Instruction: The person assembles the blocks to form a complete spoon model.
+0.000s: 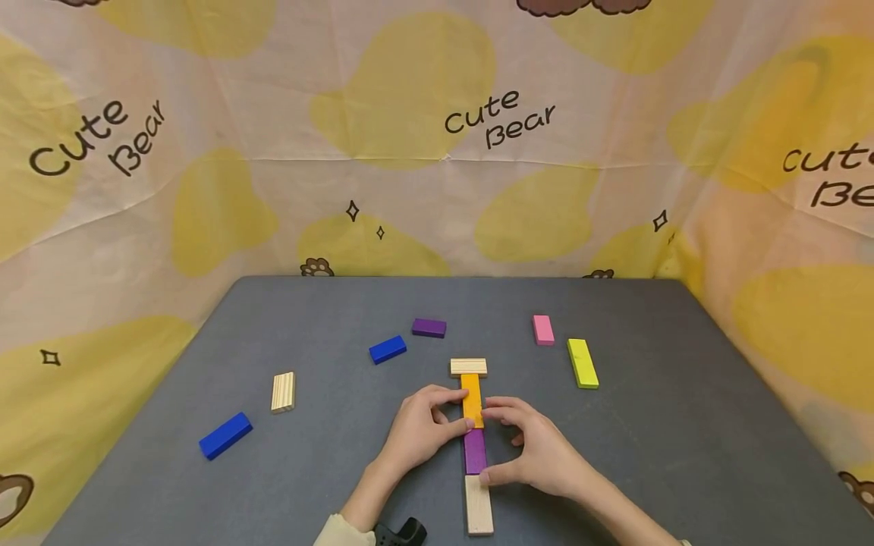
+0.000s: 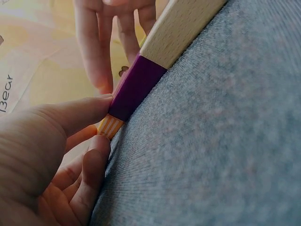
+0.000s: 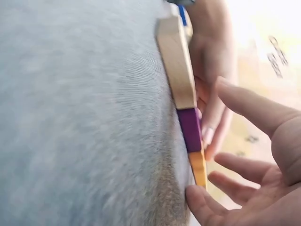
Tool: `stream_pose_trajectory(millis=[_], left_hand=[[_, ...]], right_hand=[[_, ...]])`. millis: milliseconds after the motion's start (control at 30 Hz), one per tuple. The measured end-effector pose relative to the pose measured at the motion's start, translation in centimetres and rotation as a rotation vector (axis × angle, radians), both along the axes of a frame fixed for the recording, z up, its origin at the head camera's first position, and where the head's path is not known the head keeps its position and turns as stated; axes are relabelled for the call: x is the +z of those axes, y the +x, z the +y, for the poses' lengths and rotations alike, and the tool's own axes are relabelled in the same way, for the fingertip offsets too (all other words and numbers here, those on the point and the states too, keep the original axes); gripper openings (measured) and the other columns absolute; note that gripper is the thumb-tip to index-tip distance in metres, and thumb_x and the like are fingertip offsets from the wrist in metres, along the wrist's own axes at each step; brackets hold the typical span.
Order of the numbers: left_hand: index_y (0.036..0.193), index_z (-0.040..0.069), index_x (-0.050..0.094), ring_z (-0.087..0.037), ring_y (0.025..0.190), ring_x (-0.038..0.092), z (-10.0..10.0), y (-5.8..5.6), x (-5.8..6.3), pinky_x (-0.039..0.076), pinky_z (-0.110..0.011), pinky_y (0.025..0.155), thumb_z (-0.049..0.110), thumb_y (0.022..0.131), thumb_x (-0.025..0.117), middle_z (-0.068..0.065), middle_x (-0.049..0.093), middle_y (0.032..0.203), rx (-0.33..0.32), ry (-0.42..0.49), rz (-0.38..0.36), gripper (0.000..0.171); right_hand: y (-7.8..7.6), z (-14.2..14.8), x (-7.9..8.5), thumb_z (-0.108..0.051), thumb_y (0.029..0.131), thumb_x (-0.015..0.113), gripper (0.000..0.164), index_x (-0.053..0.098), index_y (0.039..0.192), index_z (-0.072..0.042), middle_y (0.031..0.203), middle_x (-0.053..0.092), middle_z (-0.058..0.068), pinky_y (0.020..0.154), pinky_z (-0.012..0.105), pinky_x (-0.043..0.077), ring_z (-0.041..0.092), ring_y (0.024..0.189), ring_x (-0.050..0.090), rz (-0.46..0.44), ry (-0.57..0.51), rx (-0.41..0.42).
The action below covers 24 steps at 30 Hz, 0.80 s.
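A row of wooden blocks lies on the grey table: a small plain wood block (image 1: 468, 368) crosswise at the far end, then an orange block (image 1: 472, 388), a purple block (image 1: 475, 453) and a plain wood block (image 1: 479, 508) lengthwise. My left hand (image 1: 425, 426) touches the orange block with index finger and thumb, the thumb near its joint with the purple one. Along the row's right side is my right hand (image 1: 539, 447), thumb and fingers spread apart. Its fingertips are at the orange block and its thumb is by the near plain block's corner.
Loose blocks lie around: two blue ones (image 1: 226, 436) and a striped plain one (image 1: 283, 392) to the left, a purple one (image 1: 429, 327) behind, a pink one (image 1: 543, 330) and a yellow-green one (image 1: 583, 364) to the right. A patterned cloth (image 1: 423, 91) hangs behind the table.
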<state>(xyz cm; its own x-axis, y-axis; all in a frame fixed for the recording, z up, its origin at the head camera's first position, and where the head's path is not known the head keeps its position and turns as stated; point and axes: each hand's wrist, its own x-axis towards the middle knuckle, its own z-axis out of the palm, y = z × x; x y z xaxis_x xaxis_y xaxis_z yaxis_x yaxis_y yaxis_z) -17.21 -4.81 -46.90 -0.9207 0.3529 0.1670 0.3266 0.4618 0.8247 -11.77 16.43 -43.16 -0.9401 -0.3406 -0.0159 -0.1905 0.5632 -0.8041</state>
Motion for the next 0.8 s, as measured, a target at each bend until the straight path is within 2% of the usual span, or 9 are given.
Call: stream_pose_trajectory(millis=[267,567,800], left_hand=[[0.119,0.014,0.073,-0.008,0.055,0.052,0.03,0.0,0.17,0.044,-0.023,0.05,0.027,0.081,0.084,0.002,0.064,0.105,-0.002,0.003,-0.014,0.042],[0.119,0.015,0.073,-0.008,0.056,0.053,0.02,-0.09,0.03,0.044,-0.023,0.05,0.029,0.081,0.083,0.001,0.064,0.106,-0.001,0.004,-0.019,0.042],[0.12,0.015,0.073,-0.009,0.057,0.054,-0.03,0.0,-0.05,0.045,-0.024,0.051,0.029,0.081,0.083,0.001,0.064,0.107,-0.007,0.015,-0.019,0.043]], right_hand=[[-0.47,-0.04,-0.14,-0.035,0.069,0.091,0.078,0.059,0.135,-0.009,0.148,0.043,0.005,0.089,0.046,0.048,0.029,0.126,0.046,-0.04,-0.035,0.021],[-0.64,-0.1,0.07,-0.031,0.069,0.091,0.074,0.06,0.134,-0.009,0.147,0.044,0.006,0.09,0.046,0.046,0.031,0.124,0.045,-0.085,-0.057,0.014],[-0.58,-0.06,-0.4,-0.03,0.069,0.091,0.074,0.061,0.132,-0.008,0.148,0.044,0.005,0.093,0.047,0.045,0.03,0.128,0.042,-0.08,-0.072,0.025]])
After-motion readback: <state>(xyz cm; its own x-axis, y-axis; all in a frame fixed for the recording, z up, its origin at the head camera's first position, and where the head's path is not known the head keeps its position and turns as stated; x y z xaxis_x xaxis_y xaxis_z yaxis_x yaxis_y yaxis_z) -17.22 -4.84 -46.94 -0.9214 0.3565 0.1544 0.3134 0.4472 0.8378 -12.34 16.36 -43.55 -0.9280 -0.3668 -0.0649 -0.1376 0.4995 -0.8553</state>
